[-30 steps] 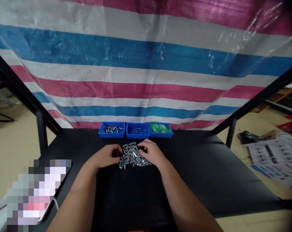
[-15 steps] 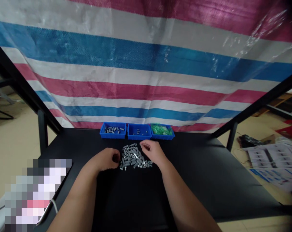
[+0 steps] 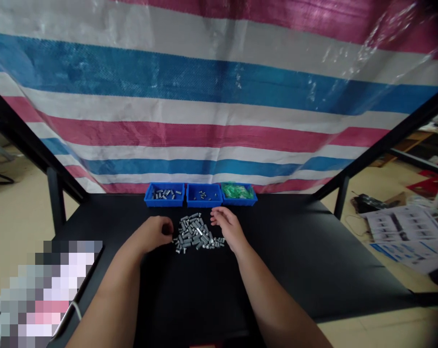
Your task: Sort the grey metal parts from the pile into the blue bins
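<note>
A heap of small grey metal cylinders [image 3: 193,233], some with what look like screw ends, lies on the black table in front of me. My left hand [image 3: 154,234] is at the heap's left edge, its fingers curled in a pinch; whatever may be between them is hidden. At the right side of the heap, my right hand [image 3: 229,225] is just above the table with its fingers stretched out and apart, and I see nothing in it.
Behind the heap stand three blue bins in a row: one with metal cylinders [image 3: 164,201], one with a few tiny metal pieces [image 3: 204,202], one with green plastic pieces [image 3: 239,191]. A blurred-out device [image 3: 55,295] lies left. A striped sheet [image 3: 219,111] hangs behind.
My right hand's fingers have opened from a curled pose. The left hand stays curled beside the heap. The whole view has shifted slightly.
</note>
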### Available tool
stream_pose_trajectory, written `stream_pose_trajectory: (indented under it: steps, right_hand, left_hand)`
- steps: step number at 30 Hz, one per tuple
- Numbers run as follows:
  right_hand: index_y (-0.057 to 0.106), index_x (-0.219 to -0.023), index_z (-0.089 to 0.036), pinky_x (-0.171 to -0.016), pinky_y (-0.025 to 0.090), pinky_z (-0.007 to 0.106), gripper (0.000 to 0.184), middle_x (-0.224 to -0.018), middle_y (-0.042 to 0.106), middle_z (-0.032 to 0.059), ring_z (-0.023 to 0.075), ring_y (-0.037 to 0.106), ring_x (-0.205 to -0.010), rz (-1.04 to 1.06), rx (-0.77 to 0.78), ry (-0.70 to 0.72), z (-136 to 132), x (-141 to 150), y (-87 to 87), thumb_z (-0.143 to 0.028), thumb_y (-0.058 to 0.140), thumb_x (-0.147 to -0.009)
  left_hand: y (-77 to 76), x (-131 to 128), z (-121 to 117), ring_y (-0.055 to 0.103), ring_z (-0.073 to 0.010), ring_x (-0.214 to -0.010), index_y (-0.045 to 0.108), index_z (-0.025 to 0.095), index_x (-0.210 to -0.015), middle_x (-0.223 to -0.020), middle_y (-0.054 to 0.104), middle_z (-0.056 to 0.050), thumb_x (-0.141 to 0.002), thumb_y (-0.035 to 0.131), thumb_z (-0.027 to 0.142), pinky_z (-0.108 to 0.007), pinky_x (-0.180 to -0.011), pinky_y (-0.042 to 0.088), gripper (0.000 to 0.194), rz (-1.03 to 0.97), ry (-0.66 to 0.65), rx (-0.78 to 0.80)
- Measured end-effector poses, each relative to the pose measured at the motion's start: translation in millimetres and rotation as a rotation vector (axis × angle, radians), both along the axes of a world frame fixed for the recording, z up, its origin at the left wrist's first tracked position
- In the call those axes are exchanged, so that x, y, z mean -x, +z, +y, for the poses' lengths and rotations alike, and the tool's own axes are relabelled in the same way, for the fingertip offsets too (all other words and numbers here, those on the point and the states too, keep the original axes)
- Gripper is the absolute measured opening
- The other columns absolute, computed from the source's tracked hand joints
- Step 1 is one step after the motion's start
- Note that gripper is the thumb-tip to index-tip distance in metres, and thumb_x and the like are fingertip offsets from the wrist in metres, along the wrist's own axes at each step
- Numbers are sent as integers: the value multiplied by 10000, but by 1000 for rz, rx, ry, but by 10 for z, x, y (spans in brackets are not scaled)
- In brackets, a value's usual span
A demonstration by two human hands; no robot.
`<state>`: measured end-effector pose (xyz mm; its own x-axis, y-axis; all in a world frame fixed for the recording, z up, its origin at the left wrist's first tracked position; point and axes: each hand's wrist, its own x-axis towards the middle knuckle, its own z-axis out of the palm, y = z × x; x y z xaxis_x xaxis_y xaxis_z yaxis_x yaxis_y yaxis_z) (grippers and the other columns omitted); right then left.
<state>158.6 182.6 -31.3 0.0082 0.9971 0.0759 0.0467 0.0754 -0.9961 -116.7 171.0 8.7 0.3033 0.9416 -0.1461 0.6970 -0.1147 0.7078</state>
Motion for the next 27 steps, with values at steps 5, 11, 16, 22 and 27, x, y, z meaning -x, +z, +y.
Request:
stream_pose_trajectory:
  steps: [5,11,16,22,27]
  right_hand:
    - [661,-974,-193,-591,501,275,314,-746,616,18,163,605,-663,-69,-20,-38,-10,-75,61,-476,621,-845]
    - [661,-944,-193,-582,476,271,285,-697,602,-1,155,583,-615,-140,-11,-86,53,-247,8,-452,614,-834]
    - [672,-917,-195,-641,490,275,234,-746,654,14,160,606,-670,-263,-56,-96,86,-307,-45,-401,609,-826]
    - [685,-865,-190,-695,488,279,191,-803,687,22,161,628,-720,-338,-82,-72,92,-313,-72,-368,633,-819]
    - [661,-848,-193,-580,471,244,178,-745,670,7,134,623,-600,-289,55,-9,86,-269,-77,-369,630,-846]
  left_hand:
    - [20,-33,-65,635,-195,-655,767,242,-850,-730,710,-8,-601,672,223,-256,-597,407,267,-14,-95,84]
    - [56,-147,-122,638,-206,-659,745,223,-758,-701,705,-11,-596,738,281,-261,-586,397,172,30,-99,118]
    - [48,-142,-101,671,-233,-728,752,209,-805,-755,730,-35,-626,675,229,-301,-667,453,196,65,-95,108]
    - [82,-78,-87,668,-208,-709,707,192,-840,-734,711,-15,-592,617,142,-291,-659,466,269,118,-6,54]
    - [181,-150,-61,641,-175,-682,647,190,-822,-735,682,0,-675,668,205,-280,-655,465,149,39,55,-98]
